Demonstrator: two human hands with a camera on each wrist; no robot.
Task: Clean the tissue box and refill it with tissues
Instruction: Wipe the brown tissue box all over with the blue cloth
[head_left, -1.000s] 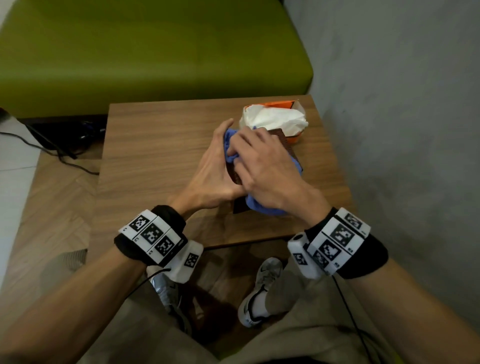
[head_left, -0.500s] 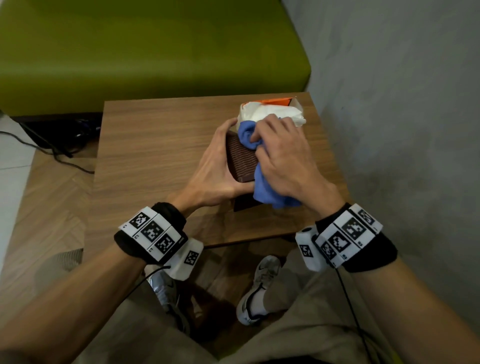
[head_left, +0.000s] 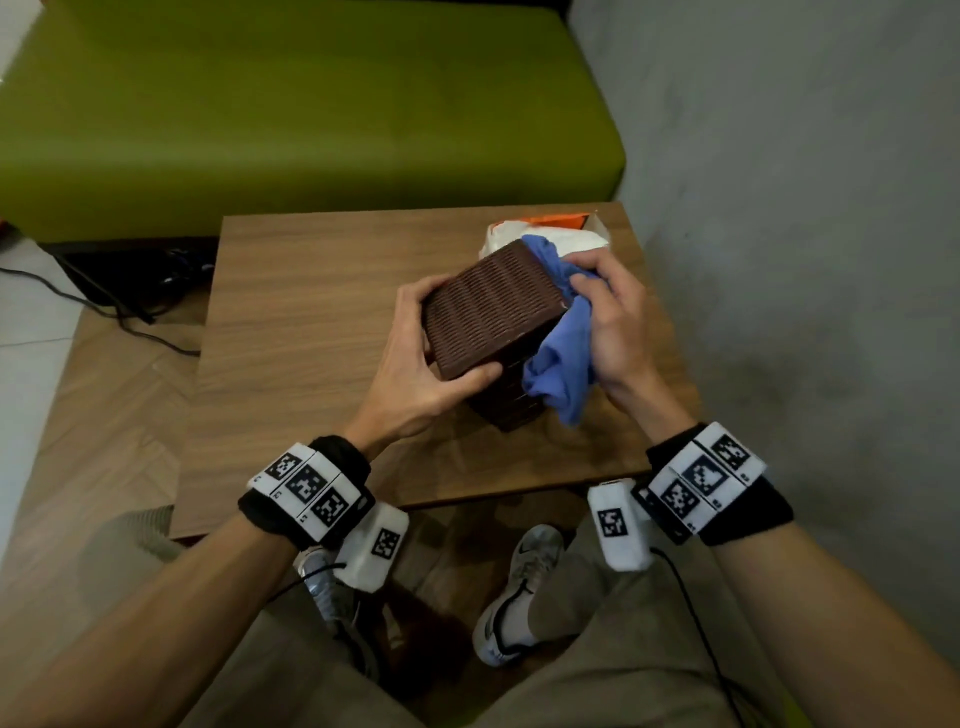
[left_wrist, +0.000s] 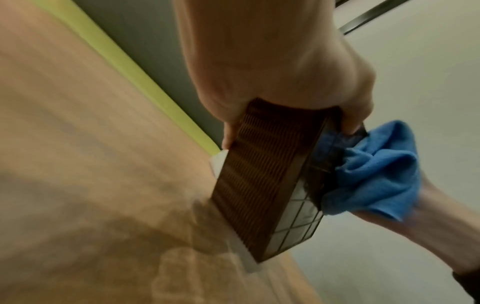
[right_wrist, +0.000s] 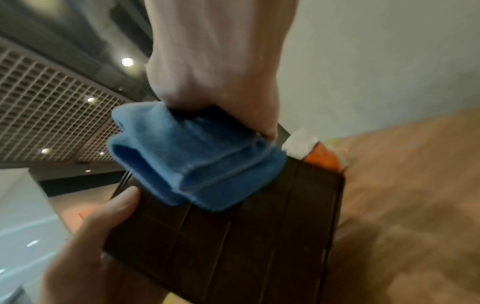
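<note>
Box: dark brown woven rectangular tissue box (head_left: 493, 306), tilted above the wooden tabletop (head_left: 311, 322).
Left hand (head_left: 415, 364): fingers curled round its near end.
Right hand (head_left: 613, 322): clutches crumpled blue cloth (head_left: 561, 364) against its side.
Behind: apparently an orange-and-white tissue pack (head_left: 561, 228).

Both forearms reach forward over the worktop (head_left: 291, 312), each wrist wrapped in a black band with white marker blocks. The left hand (head_left: 415, 358) sits on the left side of the tissue box (head_left: 488, 306) and grips it: fingers (head_left: 415, 291) curled over the box's far left edge, thumb pressed along its near edge. The right hand (head_left: 613, 317) is at the box's right side, knuckles up, fingers curled round a bunched blue cloth (head_left: 561, 364) that lies against that side. The two hands are near each other, with only the box and the cloth between them.
</note>
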